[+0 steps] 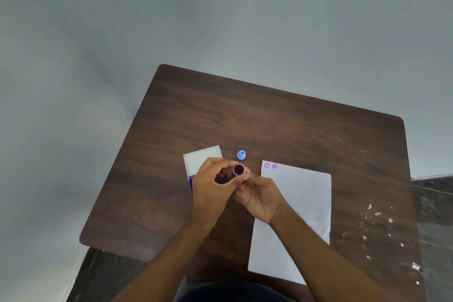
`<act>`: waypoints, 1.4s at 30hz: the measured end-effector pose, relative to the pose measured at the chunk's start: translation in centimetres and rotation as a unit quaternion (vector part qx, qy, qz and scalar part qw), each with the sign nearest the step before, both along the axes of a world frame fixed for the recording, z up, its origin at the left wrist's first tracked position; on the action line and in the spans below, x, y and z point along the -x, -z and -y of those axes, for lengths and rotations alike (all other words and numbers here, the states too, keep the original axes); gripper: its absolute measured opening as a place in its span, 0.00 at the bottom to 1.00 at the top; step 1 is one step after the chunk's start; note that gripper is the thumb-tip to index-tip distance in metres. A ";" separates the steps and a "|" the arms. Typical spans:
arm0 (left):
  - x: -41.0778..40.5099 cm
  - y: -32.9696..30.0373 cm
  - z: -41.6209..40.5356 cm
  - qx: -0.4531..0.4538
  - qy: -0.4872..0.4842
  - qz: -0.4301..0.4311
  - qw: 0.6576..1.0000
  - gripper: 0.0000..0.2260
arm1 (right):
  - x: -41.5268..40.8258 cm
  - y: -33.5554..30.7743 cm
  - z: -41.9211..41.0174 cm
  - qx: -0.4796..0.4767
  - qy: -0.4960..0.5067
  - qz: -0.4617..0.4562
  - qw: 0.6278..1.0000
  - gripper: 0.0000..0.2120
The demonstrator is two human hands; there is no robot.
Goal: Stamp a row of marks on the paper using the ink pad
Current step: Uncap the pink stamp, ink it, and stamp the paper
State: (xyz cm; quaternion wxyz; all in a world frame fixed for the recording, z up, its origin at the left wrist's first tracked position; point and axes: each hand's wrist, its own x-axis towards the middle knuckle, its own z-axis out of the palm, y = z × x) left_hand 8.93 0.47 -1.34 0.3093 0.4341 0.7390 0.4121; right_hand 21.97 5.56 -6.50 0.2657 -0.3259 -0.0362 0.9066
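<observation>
A small round pink stamp point(239, 169) is held up over the table with its dark inked face turned towards me. My left hand point(212, 187) pinches it from the left and my right hand point(260, 195) grips it from below right. Under my left hand lies the open ink pad point(221, 180), its white lid point(202, 159) flipped back; most of the dark pad is hidden. To the right, a white sheet of paper point(296, 208) lies on the table with two purple marks point(270, 166) at its top left corner.
A small blue cap point(241, 155) stands on the dark wooden table point(269, 125) just beyond the stamp. White specks dot the table's right side point(377, 223). The table's left edge drops to a pale floor.
</observation>
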 end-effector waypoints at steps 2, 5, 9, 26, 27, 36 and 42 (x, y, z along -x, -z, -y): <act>0.3 0.2 0.3 -0.004 0.000 0.004 1.000 0.18 | 0.3 0.2 0.1 -0.005 -0.006 0.000 1.000 0.18; 1.1 0.8 0.6 -0.007 0.003 0.014 1.000 0.18 | 0.9 0.7 0.1 -0.005 -0.014 0.003 1.000 0.21; 3.3 2.8 1.5 0.018 0.006 0.015 1.000 0.18 | 1.8 1.3 -0.5 -0.060 -0.067 0.113 0.990 0.13; 6.6 10.6 4.5 0.133 0.127 -0.202 0.962 0.39 | 6.7 4.7 2.5 -0.495 -0.291 0.597 0.560 0.16; 6.6 10.7 4.4 0.130 0.129 -0.211 0.960 0.38 | 6.9 4.8 2.8 -0.505 -0.310 0.588 0.550 0.16; 7.3 11.6 4.0 0.145 0.132 -0.216 0.956 0.35 | 7.6 5.1 4.2 -0.541 -0.314 0.566 0.537 0.18; 7.5 12.2 3.9 0.148 0.116 -0.204 0.961 0.33 | 7.8 6.2 4.2 -0.484 -0.338 0.560 0.582 0.21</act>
